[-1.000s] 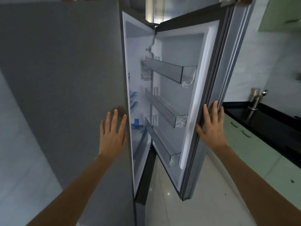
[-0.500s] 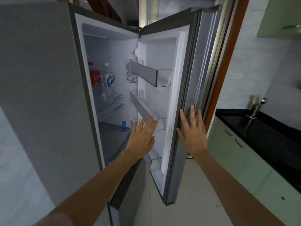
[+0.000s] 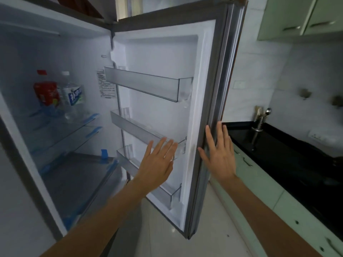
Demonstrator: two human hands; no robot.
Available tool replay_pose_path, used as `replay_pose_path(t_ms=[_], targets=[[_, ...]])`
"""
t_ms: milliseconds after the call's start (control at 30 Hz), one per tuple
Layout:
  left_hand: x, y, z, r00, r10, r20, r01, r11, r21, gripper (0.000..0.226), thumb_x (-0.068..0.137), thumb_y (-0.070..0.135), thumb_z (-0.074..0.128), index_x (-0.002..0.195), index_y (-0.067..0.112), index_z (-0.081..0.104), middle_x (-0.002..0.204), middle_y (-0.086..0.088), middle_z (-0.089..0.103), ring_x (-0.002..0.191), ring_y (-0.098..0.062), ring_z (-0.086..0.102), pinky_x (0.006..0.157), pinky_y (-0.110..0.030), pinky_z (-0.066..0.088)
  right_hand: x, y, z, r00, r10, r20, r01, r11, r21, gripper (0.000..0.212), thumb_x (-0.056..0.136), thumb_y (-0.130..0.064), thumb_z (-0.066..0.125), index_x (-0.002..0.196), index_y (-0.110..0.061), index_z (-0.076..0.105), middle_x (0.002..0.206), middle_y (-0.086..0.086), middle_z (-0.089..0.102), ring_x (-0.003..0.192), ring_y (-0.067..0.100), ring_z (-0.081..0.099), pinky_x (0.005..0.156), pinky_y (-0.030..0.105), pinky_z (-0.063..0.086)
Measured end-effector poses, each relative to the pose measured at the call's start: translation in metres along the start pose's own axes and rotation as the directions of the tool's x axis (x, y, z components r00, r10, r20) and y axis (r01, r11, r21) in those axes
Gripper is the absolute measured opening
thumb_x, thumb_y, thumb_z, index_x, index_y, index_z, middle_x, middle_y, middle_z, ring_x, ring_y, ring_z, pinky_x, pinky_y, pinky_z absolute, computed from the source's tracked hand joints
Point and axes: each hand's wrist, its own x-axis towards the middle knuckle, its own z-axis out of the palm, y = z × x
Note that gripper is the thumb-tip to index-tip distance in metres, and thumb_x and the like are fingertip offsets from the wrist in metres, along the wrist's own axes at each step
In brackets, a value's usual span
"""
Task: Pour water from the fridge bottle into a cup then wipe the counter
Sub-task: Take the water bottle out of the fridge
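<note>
Inside, water bottle [image 3: 72, 97] upright; right hand [image 3: 219, 156] flat against fridge door [image 3: 213, 101].

The fridge [image 3: 163, 58] was white inside, one bottle [image 3: 72, 97] clear with a blue-white label, another [image 3: 46, 93] red; the counter [image 3: 289, 156] was black, the cabinets [image 3: 300, 15] pale green.

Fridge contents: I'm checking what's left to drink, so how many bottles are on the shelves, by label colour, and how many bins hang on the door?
Red-label bottle: 1
Blue-and-white-label bottle: 1
Door bins: 4, nothing visibly stored in them
Total: 2 bottles, 4 bins, 6 things.
</note>
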Motion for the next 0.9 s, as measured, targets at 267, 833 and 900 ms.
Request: replay_pose_path(t_ms=[267, 833, 900], targets=[[0.062, 0.024, 0.057, 0.994, 0.068, -0.084, -0.07, 0.997, -0.021, 0.053, 0.089, 0.029, 0.042, 0.138, 0.01, 0.05, 0.138, -0.011, 0.054, 0.129, -0.03, 0.049, 0.103, -0.058, 0.039, 0.031, 0.063, 0.046, 0.998, 0.043, -0.045, -0.043, 0.999, 0.01, 0.071, 0.093, -0.033, 0.058, 0.15, -0.009, 0.022, 0.157, 0.021, 0.013, 0.145, 0.034, 0.014, 0.114, 0.047, 0.024], [0.164, 0.071, 0.119, 0.992, -0.121, 0.035, 0.117, 0.987, 0.11, 0.066, 0.074, 0.029, 0.076, 0.134, 0.012, 0.054, 0.132, -0.012, 0.059, 0.123, -0.033, 0.055, 0.1, -0.06, 0.041, 0.105, 0.163, 0.11, 0.986, 0.004, 0.167, -0.017, 0.997, 0.078, 0.075, 0.092, -0.033, 0.057, 0.152, -0.014, 0.017, 0.157, 0.019, 0.017, 0.145, 0.035, 0.017, 0.11, 0.054, 0.032], [0.171, 0.075, 0.123, 0.988, -0.146, 0.04, 0.141, 0.983, 0.119, 0.067, 0.072, 0.027, 0.077, 0.134, 0.012, 0.055, 0.131, -0.013, 0.06, 0.123, -0.034, 0.055, 0.099, -0.06, 0.042, 0.111, 0.171, 0.114, 0.983, -0.016, 0.181, -0.001, 0.996, 0.091, 0.073, 0.093, -0.034, 0.054, 0.152, -0.015, 0.016, 0.157, 0.018, 0.015, 0.146, 0.033, 0.014, 0.112, 0.054, 0.029]])
